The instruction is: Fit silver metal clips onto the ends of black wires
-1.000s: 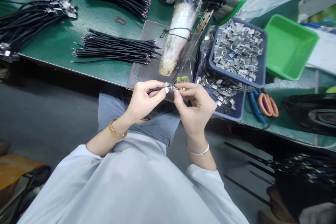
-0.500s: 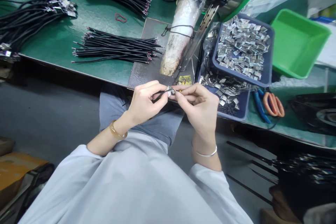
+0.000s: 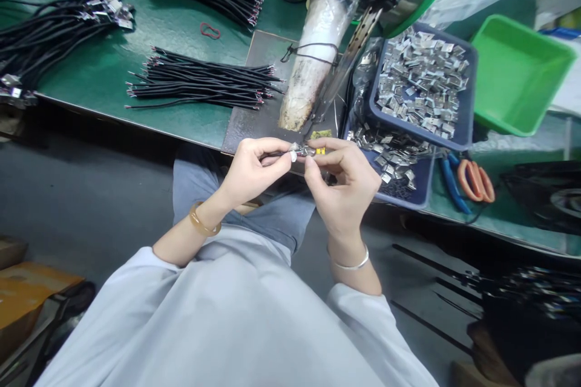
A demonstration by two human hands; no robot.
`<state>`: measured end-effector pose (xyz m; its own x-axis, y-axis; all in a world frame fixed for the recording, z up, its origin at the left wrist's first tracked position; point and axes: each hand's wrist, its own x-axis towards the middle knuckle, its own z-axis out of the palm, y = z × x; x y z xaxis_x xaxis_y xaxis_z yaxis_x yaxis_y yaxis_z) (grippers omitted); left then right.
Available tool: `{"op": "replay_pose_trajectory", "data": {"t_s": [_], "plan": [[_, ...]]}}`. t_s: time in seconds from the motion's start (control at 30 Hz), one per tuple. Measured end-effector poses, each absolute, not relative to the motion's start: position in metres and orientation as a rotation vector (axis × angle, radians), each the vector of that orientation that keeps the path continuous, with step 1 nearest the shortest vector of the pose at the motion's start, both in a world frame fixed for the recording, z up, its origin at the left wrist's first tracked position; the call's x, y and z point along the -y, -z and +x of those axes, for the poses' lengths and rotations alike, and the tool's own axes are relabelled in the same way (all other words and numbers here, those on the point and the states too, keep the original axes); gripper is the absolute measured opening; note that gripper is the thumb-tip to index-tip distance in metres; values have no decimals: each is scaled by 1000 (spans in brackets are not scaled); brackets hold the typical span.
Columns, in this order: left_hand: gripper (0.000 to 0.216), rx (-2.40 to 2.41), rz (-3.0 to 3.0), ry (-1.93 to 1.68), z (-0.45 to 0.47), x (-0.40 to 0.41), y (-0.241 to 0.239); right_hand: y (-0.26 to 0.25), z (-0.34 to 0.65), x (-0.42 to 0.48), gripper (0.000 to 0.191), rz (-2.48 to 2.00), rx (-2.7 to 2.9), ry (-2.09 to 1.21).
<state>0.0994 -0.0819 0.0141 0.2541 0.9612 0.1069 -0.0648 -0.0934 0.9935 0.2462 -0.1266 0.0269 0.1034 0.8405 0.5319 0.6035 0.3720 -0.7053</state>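
In the head view, both hands meet just in front of the near edge of the green-topped bench, above the person's lap. They seem to be held there so that the small work sits close under the eyes and beside the supplies.

The left hand is curled, with thumb and forefinger pressed together on a thin black wire near its end. That hold looks meant to steady the wire tip. The right hand comes in from the opposite side, its fingertips pinching a small silvery metal shell. The shell sits right at the wire's end, between the two thumbs. Whether the shell is already seated on the wire is too small to tell.

Both wrists are bent inward and the forearms angle toward each other. There is an amber bangle on the left wrist and a thin silver bracelet on the right.

Just beyond the right hand, two dark blue plastic trays are heaped with the same metal shells, probably so that this hand reaches them easily. Loose bundles of black wires lie on the left-hand side of the bench, near the left hand's reach. A tape-wrapped whitish cylinder rises from a dark metal plate straight ahead.
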Motion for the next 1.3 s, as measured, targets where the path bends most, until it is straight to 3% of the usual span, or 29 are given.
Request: {"op": "replay_pose_trajectory", "data": {"t_s": [0.4, 1.3], "plan": [[16, -928, 1441, -1143, 99, 79, -15, -26, 249, 126, 12, -1340, 1514, -484], [14, -829, 1296, -1035, 96, 71, -18, -30, 250, 128, 18, -1282, 1760, -105]]}}
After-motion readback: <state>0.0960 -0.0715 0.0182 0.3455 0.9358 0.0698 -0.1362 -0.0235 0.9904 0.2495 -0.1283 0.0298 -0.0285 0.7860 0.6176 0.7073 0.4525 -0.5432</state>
